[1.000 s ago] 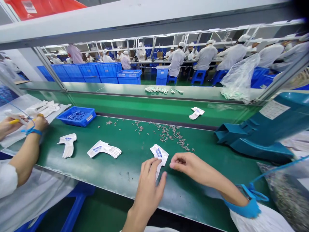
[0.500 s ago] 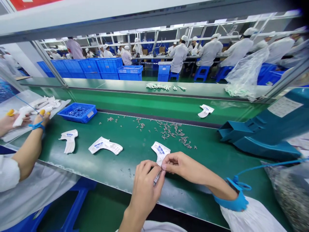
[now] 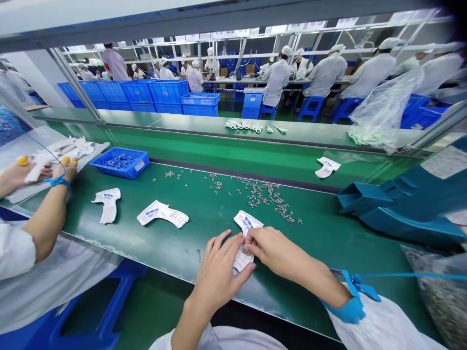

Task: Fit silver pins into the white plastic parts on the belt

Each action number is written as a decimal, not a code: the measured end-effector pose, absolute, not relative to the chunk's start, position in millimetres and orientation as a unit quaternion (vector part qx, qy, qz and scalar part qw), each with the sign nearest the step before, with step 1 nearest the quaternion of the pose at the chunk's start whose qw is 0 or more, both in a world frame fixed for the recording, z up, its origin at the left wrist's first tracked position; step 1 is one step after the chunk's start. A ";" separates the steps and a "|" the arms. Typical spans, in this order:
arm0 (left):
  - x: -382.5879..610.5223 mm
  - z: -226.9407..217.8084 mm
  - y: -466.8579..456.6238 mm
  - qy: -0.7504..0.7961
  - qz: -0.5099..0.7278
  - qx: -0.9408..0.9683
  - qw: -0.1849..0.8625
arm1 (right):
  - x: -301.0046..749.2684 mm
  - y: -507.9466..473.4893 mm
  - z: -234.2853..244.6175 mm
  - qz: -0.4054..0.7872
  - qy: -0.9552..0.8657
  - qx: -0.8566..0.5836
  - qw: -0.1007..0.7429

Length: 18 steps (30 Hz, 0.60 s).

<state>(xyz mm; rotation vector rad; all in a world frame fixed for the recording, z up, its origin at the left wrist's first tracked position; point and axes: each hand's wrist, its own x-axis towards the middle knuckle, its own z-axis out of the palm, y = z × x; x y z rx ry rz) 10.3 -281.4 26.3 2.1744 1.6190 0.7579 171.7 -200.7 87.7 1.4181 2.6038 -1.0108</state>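
Note:
A white plastic handle half-shell [image 3: 241,260] with blue pieces in its upper end lies in front of me on the green bench. My left hand [image 3: 221,265] rests at its left edge, fingers stretched and thumb apart, steadying nothing I can see gripped. Over the shell's middle, my right hand [image 3: 268,247] is closed in a pinch; whatever its fingertips hold is hidden. Small metal pieces [image 3: 260,193] are scattered on the bench beyond my hands. To the left lie two more white half-shells, one nearer [image 3: 162,214] and one farther [image 3: 107,204].
A blue tray [image 3: 137,167] of small blue parts stands at left, near a co-worker's hands [image 3: 65,167]. One more white shell [image 3: 327,167] lies past the dark strip. At right are a teal bin [image 3: 386,209] and a plastic bag of small parts [image 3: 434,291].
My left hand has opened from a pinch, its fingers now spread beside the shell. The right hand has moved down onto the shell's middle, still pinched. The view has shifted slightly.

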 end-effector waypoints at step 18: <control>12.2 29.7 -281.0 0.576 0.268 0.755 0.165 | 170.1 -188.6 75.1 -0.310 0.820 0.479 0.051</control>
